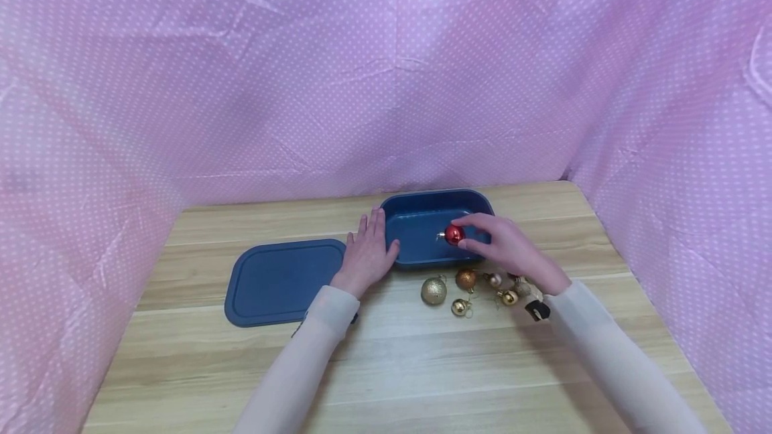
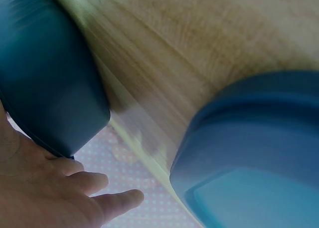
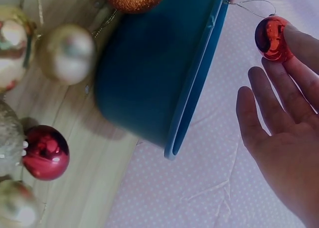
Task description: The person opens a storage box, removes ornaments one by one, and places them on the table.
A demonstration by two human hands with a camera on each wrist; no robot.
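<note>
A shiny red Christmas bauble with a wire loop is pinched between the thumb and fingers of my right hand, above the blue box. In the right wrist view that bauble is beyond the box's rim, the other fingers spread loosely. My left hand lies against the left end of the box with its fingers straight. The left wrist view has those fingers along the box's outer wall. The inside of the box is partly covered by my right hand.
Left of the box lies its flat blue lid. In front are a gold glitter bauble, a copper one, a small gold one and several more under my right wrist, including a dark red bauble. Pink dotted cloth hangs behind.
</note>
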